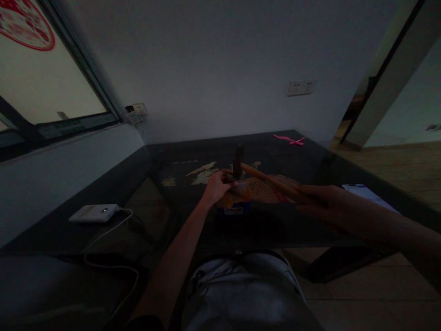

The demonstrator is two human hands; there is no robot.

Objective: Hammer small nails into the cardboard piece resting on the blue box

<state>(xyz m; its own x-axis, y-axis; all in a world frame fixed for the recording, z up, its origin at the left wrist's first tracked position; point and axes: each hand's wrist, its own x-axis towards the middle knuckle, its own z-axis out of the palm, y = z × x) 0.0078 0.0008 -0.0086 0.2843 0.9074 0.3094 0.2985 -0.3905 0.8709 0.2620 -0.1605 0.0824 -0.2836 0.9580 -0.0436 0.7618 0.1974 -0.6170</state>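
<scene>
My right hand [325, 204] is wrapped around the wooden handle of a hammer [265, 177]. The hammer's dark head [238, 161] is over a flat, orange-brown dotted piece [257, 189] with a red patch, possibly a sole, though its kind is unclear. My left hand [218, 186] is at the left end of that piece, with fingers bent and pressed together right beside the hammer head. Whatever lies between those fingers is hidden. Beneath the dotted piece a blue box or tub [237, 209] with a pale label shows in part.
The dark glossy table [193, 230] carries bird and flower pictures. A white power bank [94, 213] with a cable [113, 228] lies at the left, a phone [367, 195] at the right. A pink ribbon [290, 139] is at the back, before the wall [213, 92].
</scene>
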